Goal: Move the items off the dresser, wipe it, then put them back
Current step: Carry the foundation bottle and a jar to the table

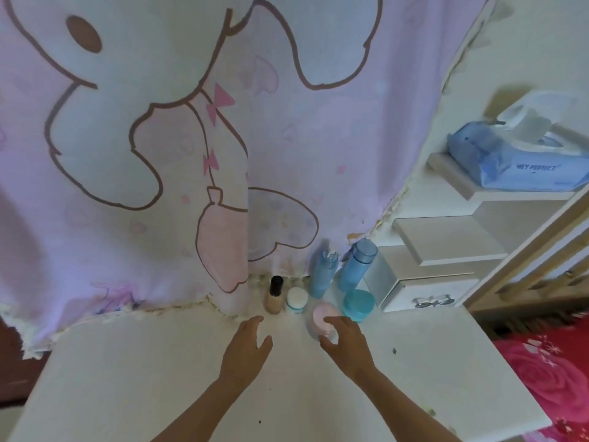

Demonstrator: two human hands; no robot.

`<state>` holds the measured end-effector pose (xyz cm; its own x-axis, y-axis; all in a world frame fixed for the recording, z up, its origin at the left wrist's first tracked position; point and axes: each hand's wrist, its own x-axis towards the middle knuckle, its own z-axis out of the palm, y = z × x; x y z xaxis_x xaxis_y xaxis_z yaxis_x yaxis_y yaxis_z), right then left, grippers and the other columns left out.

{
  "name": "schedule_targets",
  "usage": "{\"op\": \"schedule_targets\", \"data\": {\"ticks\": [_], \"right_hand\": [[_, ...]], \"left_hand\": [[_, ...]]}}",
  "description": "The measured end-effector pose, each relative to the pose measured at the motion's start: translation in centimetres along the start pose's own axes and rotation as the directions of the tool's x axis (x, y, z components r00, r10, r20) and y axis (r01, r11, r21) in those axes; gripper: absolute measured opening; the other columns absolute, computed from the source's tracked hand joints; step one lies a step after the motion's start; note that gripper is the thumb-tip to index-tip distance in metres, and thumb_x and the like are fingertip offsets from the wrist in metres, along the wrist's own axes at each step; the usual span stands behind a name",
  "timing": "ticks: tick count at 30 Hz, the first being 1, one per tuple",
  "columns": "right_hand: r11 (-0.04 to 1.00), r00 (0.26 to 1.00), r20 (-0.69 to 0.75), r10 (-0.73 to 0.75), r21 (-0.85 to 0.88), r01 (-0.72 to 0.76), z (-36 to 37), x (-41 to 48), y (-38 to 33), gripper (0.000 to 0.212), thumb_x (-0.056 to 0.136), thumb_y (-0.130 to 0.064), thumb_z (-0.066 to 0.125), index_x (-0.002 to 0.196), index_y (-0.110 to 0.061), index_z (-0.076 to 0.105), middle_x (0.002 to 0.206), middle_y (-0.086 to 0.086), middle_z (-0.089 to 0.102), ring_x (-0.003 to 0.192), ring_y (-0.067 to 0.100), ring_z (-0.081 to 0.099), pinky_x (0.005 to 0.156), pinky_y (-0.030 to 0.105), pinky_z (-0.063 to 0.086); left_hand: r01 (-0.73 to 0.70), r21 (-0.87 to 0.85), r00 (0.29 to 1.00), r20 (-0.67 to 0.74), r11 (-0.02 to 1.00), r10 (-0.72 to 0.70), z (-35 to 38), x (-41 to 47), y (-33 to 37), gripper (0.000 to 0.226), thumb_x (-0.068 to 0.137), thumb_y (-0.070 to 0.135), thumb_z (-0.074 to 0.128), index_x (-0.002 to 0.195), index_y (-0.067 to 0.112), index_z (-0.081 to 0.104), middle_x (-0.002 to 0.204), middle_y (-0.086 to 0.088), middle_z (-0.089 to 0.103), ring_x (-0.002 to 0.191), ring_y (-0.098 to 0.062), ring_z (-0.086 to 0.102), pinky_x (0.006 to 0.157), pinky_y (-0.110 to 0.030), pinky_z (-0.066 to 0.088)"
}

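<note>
Item: round clear jar with pink lid, on white tabletop; right hand fingers curl round it.
Left hand: fingers loosely spread, empty, just short of beige foundation bottle with black cap.
Hazard: tall blue plastic bottle just beyond the right fingers; a careless lift could topple it.

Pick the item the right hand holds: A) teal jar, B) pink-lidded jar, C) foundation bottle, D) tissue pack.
B: the right hand curls finger and thumb round the pink-lidded jar, while the left hand holds nothing.
</note>
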<state>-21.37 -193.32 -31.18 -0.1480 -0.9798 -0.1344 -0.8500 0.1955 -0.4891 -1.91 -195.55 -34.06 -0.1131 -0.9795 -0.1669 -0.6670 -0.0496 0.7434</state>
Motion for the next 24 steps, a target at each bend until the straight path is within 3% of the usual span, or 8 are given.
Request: {"op": "schedule_targets", "data": {"ticks": [6,11,16,24], "right_hand": [[0.997,0.995,0.081,-0.053,0.054,0.049,0.0,5.1,0.0,0.042,0.088,-0.031,0.057,0.127,-0.019,0.049,0.131,0.001,0.05,0.113,0.016,0.05,0.097,0.022,0.037],[0.985,0.972,0.157,-0.172,0.023,0.17,1.1,8.2,-0.3,0.047,0.086,-0.031,0.058,0.13,-0.021,0.046,0.129,0.0,0.05,0.113,0.016,0.049,0.092,0.021,0.037],[0.955,0.925,0.263,-0.274,-0.043,0.295,2.0,10.6,-0.2,0.05,0.088,-0.029,0.054,0.135,-0.02,0.039,0.138,0.001,0.04,0.126,0.019,0.04,0.101,0.027,0.031],[0.93,0.869,0.409,-0.278,-0.114,0.35,3.2,13.6,-1.0,0.054,0.087,-0.027,0.054,0.137,-0.023,0.035,0.138,0.004,0.04,0.123,0.024,0.04,0.101,0.03,0.034]], "left_hand": [[0.12,0.039,0.993,0.002,0.992,-0.12,1.8,2.4,1.2,0.052,0.092,0.027,0.05,0.139,0.017,0.029,0.137,-0.003,0.04,0.115,-0.017,0.05,0.09,-0.025,0.042],[0.233,0.047,0.972,-0.022,0.971,-0.233,3.3,3.7,1.5,0.057,0.091,0.026,0.053,0.14,0.017,0.027,0.138,-0.003,0.038,0.115,-0.016,0.051,0.088,-0.025,0.043],[0.312,-0.043,0.944,-0.103,0.949,-0.315,4.4,5.1,2.0,0.06,0.087,0.024,0.059,0.139,0.016,0.03,0.139,-0.004,0.041,0.119,-0.021,0.049,0.095,-0.03,0.044],[0.338,-0.173,0.914,-0.173,0.925,-0.366,4.9,8.2,2.7,0.055,0.083,0.022,0.062,0.133,0.017,0.039,0.126,-0.005,0.053,0.114,-0.023,0.052,0.09,-0.033,0.045]]}}
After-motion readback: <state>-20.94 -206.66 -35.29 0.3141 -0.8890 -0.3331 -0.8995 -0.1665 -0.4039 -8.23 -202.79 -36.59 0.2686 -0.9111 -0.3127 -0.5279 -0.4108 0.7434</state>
